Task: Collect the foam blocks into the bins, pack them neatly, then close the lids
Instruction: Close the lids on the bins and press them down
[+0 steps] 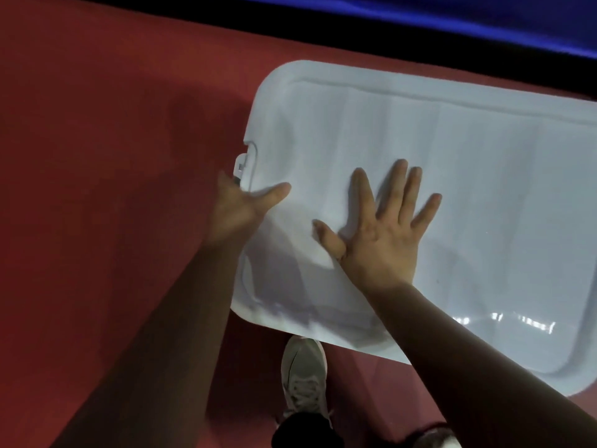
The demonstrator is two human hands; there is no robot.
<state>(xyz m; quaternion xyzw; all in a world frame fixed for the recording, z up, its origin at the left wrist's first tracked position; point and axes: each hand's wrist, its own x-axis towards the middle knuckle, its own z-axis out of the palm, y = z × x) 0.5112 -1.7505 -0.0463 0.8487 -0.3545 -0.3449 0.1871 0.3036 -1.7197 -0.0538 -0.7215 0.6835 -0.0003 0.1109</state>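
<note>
**Status: closing stage.** The white lid [452, 189] lies flat over its bin on the red floor [113, 156], near the floor's far edge, where a dark strip borders it. The lid hides the bin body. No foam blocks are in view, so collection and packing are judged complete for this bin. Only this one bin shows, and the state of any others cannot be told.

**Right hand [381, 240].** The grip is apart, with the fingers straight and spread. The palm presses flat on the lid's top panel, toward its left end and near long edge.

**Left hand [239, 208].** It sits at the lid's left short edge, just beside the latch [242, 163]. The thumb lies on the lid top. The fingers pass over the edge out of sight, so it cannot be told whether this grip is apart or clamped on the rim.

**Remaining, as judged.** Seat the left end fully and engage the latch, which appears to stand out from the rim. The lid's right end is out of frame, and its state is unknown. A shoe [303, 373] stands on the floor at the lid's near edge.
</note>
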